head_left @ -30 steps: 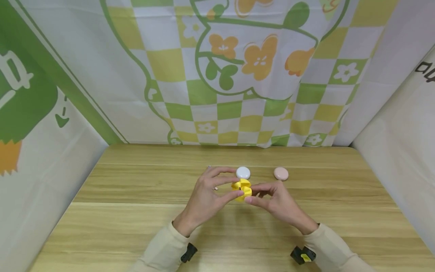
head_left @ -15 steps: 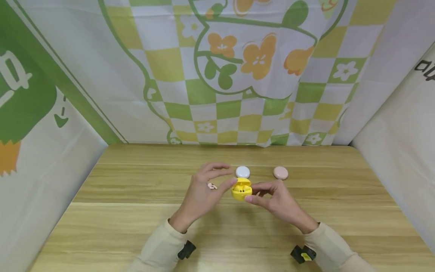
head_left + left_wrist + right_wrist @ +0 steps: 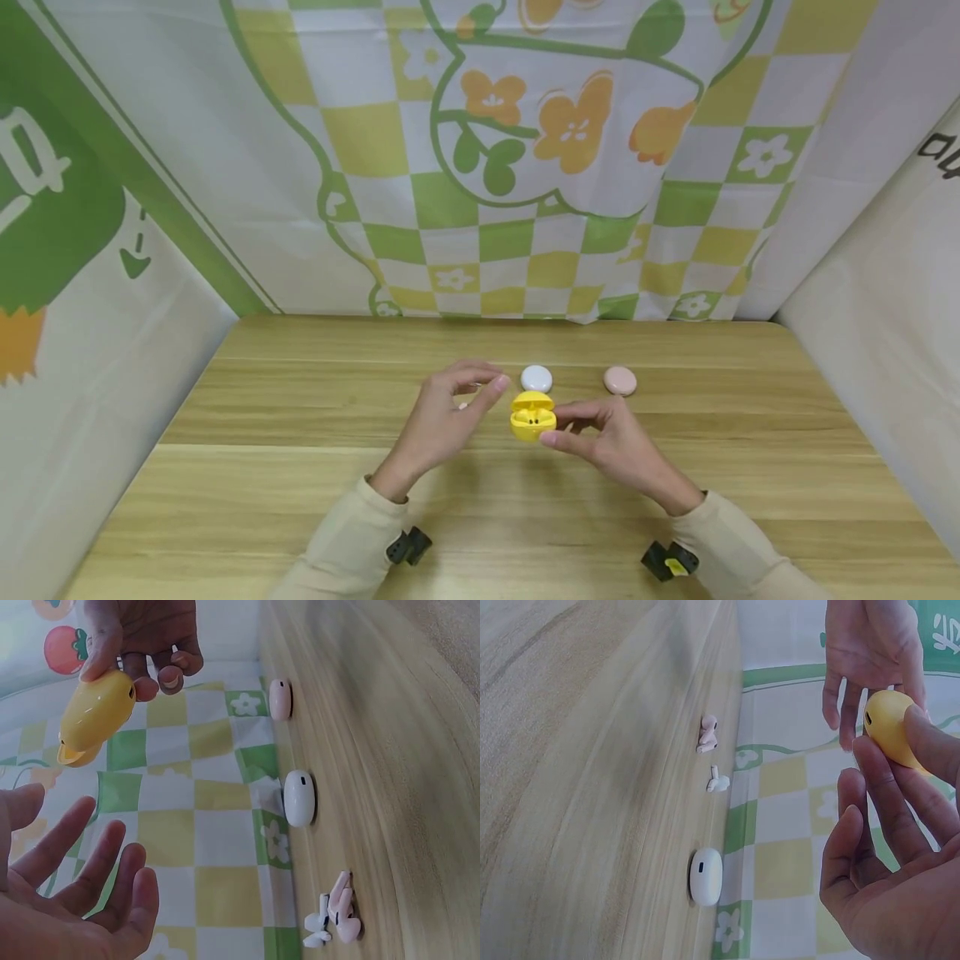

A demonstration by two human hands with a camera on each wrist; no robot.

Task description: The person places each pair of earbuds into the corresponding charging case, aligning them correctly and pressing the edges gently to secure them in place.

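Observation:
A yellow earbud case [image 3: 532,429] is held above the table, its lid raised. My right hand [image 3: 626,454] pinches the case at its right side between thumb and fingers. Just left of it, my left hand [image 3: 435,425] is apart from the case, its fingers loosely bent and holding nothing. Two dark spots show inside the case in the head view; I cannot tell what they are. The left wrist view shows pink earbuds [image 3: 345,915] and white earbuds [image 3: 319,922] lying on the table. From the head, my left hand mostly hides them.
Behind the yellow case, a round white case [image 3: 536,379] lies closed on the wooden table [image 3: 315,500]. To its right is a closed pink case [image 3: 620,381]. A patterned cloth [image 3: 502,242] hangs at the table's back edge, with cloth walls at both sides.
My left hand has let go of the yellow case and moved away to the left. The lid now stands higher, showing the inside. My right hand has stayed in place.

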